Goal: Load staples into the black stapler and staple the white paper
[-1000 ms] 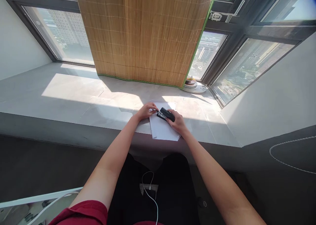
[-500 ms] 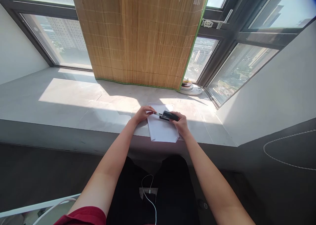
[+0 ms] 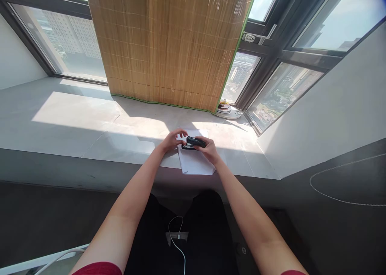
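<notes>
The right hand (image 3: 209, 149) grips the black stapler (image 3: 197, 142), already opened and not yet closed, above the white paper (image 3: 196, 163), while the left hand (image 3: 173, 140) curls at its front end, whether pinching anything I cannot tell.

Black stapler (image 3: 196, 141), white paper (image 3: 196, 164), streaky brown blind (image 3: 169, 46) edged green, red sleeves (image 3: 98, 269), trousers (image 3: 208, 230) seemingly plain black

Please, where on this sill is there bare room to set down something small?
The widest bare patch of sill lies between the left wall and the left hand. A smaller one lies between the right hand and the right wall, in front of the plates. Crowded: around the paper, with both hands and the stapler.
</notes>
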Available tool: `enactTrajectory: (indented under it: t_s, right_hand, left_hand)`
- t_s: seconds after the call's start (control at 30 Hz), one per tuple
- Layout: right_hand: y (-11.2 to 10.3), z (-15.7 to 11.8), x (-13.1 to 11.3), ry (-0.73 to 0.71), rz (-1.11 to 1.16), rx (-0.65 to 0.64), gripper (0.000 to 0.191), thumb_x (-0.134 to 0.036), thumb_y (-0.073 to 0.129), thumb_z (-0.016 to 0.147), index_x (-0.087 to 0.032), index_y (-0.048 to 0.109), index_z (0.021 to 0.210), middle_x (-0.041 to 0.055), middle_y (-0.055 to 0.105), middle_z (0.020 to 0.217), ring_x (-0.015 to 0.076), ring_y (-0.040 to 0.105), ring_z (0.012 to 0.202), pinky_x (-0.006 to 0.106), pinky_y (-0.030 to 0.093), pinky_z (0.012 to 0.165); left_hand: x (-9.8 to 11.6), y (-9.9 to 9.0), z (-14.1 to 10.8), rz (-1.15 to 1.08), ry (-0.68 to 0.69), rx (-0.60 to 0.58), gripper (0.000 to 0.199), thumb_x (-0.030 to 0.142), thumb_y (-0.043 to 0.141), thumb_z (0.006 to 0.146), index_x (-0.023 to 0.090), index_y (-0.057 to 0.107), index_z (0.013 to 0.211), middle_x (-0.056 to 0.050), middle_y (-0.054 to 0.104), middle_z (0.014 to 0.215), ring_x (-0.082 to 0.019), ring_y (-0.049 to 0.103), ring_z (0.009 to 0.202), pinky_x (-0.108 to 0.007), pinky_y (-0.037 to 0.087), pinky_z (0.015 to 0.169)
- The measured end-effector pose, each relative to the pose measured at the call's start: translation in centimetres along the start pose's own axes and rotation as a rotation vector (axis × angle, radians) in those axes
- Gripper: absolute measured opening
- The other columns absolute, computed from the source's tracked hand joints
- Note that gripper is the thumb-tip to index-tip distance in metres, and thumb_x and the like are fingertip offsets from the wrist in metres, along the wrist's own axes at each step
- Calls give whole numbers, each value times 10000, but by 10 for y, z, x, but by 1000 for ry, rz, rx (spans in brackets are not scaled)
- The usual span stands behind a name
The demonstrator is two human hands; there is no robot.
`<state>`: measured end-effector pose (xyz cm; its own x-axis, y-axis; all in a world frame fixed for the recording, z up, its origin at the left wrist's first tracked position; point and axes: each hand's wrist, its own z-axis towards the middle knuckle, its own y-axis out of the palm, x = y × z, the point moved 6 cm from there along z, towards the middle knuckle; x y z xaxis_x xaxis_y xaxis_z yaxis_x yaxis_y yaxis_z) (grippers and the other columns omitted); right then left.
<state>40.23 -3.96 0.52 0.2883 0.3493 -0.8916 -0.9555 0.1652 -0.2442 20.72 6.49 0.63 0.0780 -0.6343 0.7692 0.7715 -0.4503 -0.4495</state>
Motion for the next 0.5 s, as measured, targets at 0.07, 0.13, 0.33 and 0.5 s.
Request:
enactTrajectory:
  t_s: [0.07,0.13,0.33,0.5]
  right_hand:
    - [-4,-4,5,28,-23,38,428,-412,898,749,-251,851,1142,57,847,1104,313,781,1046,513,619,1004]
    - [-17,-9,9,37,-52,88,422,-404,896,742,-249,857,1133,61,851,1100,316,787,1050,527,618,1026]
    - [-117,-25,23,77,-122,298,474,-469,917,750,-232,844,1154,95,845,1169,344,784,1126,591,598,1094]
    - [-164,-42,34,67,-282,310,449,-539,891,801,-246,831,1136,104,831,1171,349,764,1125,615,574,1097]
  left_hand:
    - [1,1,0,12,5,0,331,210,897,782,219,749,1077,-46,744,1075,-197,641,955,-322,497,829]
    - [2,2,1,26,-3,7,302,261,906,807,205,748,1058,-64,738,1067,-201,640,949,-330,509,832]
    - [-2,1,5,121,-17,40,136,322,782,935,204,723,967,-54,711,1002,-199,634,919,-360,532,890]
    - [0,5,5,308,-39,25,105,284,668,1007,213,720,951,-62,712,996,-224,648,965,-396,534,956]
